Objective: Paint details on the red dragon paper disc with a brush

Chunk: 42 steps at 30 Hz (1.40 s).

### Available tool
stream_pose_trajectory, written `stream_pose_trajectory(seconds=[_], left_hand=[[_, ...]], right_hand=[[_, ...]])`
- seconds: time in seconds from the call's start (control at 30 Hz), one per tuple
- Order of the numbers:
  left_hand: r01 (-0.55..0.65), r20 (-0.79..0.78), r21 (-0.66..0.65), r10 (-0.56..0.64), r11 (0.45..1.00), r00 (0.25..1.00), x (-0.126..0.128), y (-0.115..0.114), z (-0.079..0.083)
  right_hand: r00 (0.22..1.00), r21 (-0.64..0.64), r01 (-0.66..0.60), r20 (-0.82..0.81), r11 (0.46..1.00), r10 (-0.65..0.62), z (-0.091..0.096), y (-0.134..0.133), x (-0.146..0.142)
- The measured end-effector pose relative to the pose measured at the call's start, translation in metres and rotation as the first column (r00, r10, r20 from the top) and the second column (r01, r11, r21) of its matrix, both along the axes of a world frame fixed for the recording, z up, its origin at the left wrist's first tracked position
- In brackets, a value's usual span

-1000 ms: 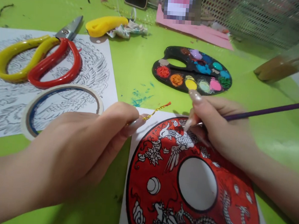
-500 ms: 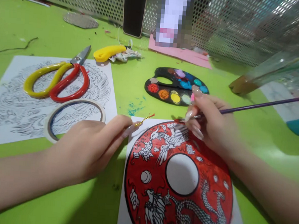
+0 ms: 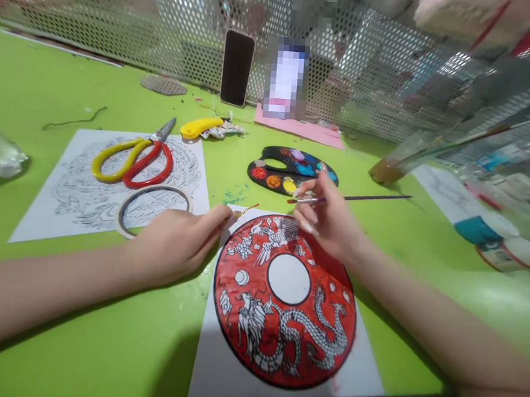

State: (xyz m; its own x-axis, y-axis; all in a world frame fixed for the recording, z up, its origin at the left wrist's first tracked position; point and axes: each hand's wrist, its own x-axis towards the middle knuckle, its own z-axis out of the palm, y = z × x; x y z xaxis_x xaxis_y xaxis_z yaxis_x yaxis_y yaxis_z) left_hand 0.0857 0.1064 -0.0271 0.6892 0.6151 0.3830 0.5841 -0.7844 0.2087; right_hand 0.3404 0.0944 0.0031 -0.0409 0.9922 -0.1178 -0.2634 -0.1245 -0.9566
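My right hand (image 3: 327, 218) pinches a thin purple paintbrush (image 3: 365, 198), its tip raised between the black paint palette (image 3: 289, 169) and the top of the red disc picture with white dragon and phoenix (image 3: 285, 300). My left hand (image 3: 175, 243) rests curled at the top left corner of that sheet, its fingertips pinched beside a short gold twisted wire with a red tip (image 3: 246, 210). The disc has a white unpainted circle in its middle.
To the left lie a line drawing sheet (image 3: 65, 202) with yellow and red scissors (image 3: 134, 156) and a tape ring (image 3: 153, 209). A yellow cutter (image 3: 200, 127), a phone (image 3: 236, 68) against the mesh wall, pink paper (image 3: 301, 128), and bottles at right (image 3: 485, 232).
The view has pulled back and up, so everything looks smaller. My right hand has lifted the brush tip off the red disc toward the palette. The left hand stays at the sheet's corner.
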Motion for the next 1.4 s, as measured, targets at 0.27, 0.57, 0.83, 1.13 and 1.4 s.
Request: stream_pose_trajectory(seconds=[0.27,0.57,0.83,1.13,1.4], left_hand=[[-0.149,0.0,-0.025,0.149,0.989,0.989,0.002,0.001,0.003],[-0.192,0.128,-0.052,0.197,0.98,0.972,0.003,-0.002,0.009],[-0.216,0.242,-0.132,0.243,0.967,0.939,0.006,0.003,0.011],[-0.072,0.246,-0.2,0.121,0.977,0.962,-0.002,0.001,0.005],[-0.115,0.342,-0.255,0.201,0.96,0.918,-0.005,0.0,0.016]], right_hand=[[0.984,0.093,0.125,0.119,0.988,-0.135,-0.004,0.007,0.001],[0.916,0.196,0.155,0.339,0.968,-0.216,0.005,0.008,0.027],[0.892,0.18,0.232,0.354,0.956,-0.283,-0.017,0.011,0.027],[0.923,0.24,0.176,0.297,0.955,-0.245,-0.021,0.0,0.032],[0.925,0.308,0.185,0.266,0.933,-0.271,-0.017,-0.007,0.039]])
